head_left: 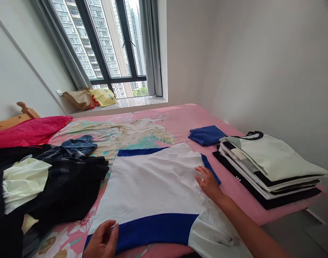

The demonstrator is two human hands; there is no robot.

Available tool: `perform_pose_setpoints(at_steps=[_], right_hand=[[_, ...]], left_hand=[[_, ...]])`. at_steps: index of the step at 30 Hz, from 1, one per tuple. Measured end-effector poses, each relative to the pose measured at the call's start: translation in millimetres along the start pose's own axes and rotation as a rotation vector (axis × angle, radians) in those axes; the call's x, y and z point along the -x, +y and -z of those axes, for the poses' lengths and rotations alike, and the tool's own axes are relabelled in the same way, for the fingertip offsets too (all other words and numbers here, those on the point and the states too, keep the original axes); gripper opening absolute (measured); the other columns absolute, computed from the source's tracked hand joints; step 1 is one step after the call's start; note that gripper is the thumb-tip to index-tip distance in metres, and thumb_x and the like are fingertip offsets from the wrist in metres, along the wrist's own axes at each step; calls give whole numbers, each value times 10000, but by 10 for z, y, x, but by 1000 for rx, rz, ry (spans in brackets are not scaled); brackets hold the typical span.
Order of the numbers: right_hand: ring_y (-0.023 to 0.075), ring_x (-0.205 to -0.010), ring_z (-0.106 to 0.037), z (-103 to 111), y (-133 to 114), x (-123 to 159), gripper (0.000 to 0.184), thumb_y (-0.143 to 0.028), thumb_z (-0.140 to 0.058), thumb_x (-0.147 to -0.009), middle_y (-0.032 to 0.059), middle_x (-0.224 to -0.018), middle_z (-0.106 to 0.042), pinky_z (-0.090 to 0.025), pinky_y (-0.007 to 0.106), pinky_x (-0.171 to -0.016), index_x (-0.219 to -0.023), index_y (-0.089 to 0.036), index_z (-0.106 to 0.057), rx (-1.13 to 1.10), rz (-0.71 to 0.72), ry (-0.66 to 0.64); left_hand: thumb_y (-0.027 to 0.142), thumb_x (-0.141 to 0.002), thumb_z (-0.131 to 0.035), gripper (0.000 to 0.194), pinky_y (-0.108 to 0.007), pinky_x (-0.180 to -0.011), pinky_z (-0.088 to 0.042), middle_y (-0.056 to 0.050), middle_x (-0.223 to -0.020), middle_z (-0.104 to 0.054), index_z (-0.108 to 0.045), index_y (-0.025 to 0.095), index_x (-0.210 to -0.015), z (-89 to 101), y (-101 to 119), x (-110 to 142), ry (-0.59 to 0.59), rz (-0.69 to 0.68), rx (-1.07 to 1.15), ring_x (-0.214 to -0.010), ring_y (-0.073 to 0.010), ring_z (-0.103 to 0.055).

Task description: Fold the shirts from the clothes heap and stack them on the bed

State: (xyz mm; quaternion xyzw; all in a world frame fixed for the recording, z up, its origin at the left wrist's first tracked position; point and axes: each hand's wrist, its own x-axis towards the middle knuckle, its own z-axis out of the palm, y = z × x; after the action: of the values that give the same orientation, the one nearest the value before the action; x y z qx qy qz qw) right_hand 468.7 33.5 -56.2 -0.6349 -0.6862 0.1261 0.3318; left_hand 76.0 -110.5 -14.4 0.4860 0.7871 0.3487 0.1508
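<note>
A white T-shirt with blue side panels is spread out on the bed, one sleeve towards me at the lower right. At its lower left corner is my left hand, beside the near blue panel. Its thumb and curled fingers are apart, with nothing visible between them. My right hand rests at the shirt's right edge, fingers spread over the white cloth near a blue strip.
A stack of folded clothes stands on the right, a folded blue garment behind it. Dark clothes and a pale yellow garment lie heaped on the left. Beyond are a red pillow and bags on the windowsill.
</note>
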Motion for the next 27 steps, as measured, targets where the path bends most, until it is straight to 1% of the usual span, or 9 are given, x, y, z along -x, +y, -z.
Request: perform_pose_setpoints(at_steps=[3, 4, 6, 9, 11, 15, 20, 24, 27], right_hand=[[239, -1172, -455, 93, 178, -365, 393, -367, -404, -825, 117, -1217, -539, -351, 405, -1011, -1117, -164, -571, -33, -89, 28], [236, -1158, -466, 113, 204, -485, 394, -357, -403, -824, 115, -1207, -548, -352, 396, -1007, -1120, -156, -568, -38, -93, 18], [224, -1151, -476, 135, 234, -712, 397, -342, -413, -824, 106, -1200, -560, -345, 366, -1010, -1138, -148, -560, -44, -80, -9], [212, -1144, -491, 116, 295, -1045, 397, -331, -446, -823, 101, -1196, -571, -350, 327, -999, -1155, -144, -556, -49, -65, -46], [213, -1116, -518, 62, 366, -1291, 384, -318, -469, -819, 107, -1202, -572, -367, 324, -979, -1148, -142, -561, -53, -82, -75], [229, -1053, -569, -136, 488, -1826, 361, -324, -491, -814, 144, -1174, -586, -415, 343, -921, -1106, -130, -579, -68, -161, -118], [273, -902, -616, -389, 451, -2265, 383, -427, -527, -776, 165, -967, -643, -459, 420, -812, -1017, -139, -603, -80, -256, -101], [252, -722, -618, -434, 208, -2229, 241, -389, -553, -737, 109, -744, -651, -477, 389, -696, -835, -185, -633, -133, -248, -123], [214, -773, -617, -345, -144, -1801, 228, -337, -476, -784, 61, -831, -665, -467, 328, -737, -895, -208, -627, -215, -141, -126]], left_hand=[[430, -778, -501, 242, -260, -631, -480, -30, -823, -643, -627, 223, -789, -617, 565, -191, -200, -385, 33, -769, -177, -606], [382, -808, -465, 230, -270, -658, -481, -38, -830, -633, -624, 220, -775, -838, 711, -246, -224, -480, 20, -783, -176, -600], [314, -823, -439, 221, -308, -722, -480, -50, -818, -613, -614, 208, -738, -1235, 895, -325, -201, -597, -41, -801, -185, -588], [275, -823, -445, 190, -365, -794, -459, -62, -830, -594, -599, 193, -748, -1619, 902, -358, -70, -637, -155, -831, -206, -573], [275, -830, -452, 171, -382, -840, -443, -70, -887, -598, -597, 191, -796, -1732, 804, -352, -24, -657, -196, -890, -216, -568], [276, -827, -476, 222, -432, -994, -356, -85, -1106, -598, -600, 202, -996, -1797, 630, -355, 11, -713, -241, -1095, -232, -523], [259, -836, -465, 369, -456, -1069, -258, -67, -1264, -549, -522, 232, -1200, -1852, 555, -380, 12, -721, -313, -1217, -216, -458], [250, -828, -473, 367, -446, -1071, -261, -58, -1276, -544, -529, 239, -1191, -1852, 542, -379, -3, -703, -307, -1224, -209, -452], [234, -819, -475, 367, -447, -1069, -264, -65, -1272, -544, -537, 235, -1181, -1837, 551, -376, -11, -690, -292, -1224, -208, -451]])
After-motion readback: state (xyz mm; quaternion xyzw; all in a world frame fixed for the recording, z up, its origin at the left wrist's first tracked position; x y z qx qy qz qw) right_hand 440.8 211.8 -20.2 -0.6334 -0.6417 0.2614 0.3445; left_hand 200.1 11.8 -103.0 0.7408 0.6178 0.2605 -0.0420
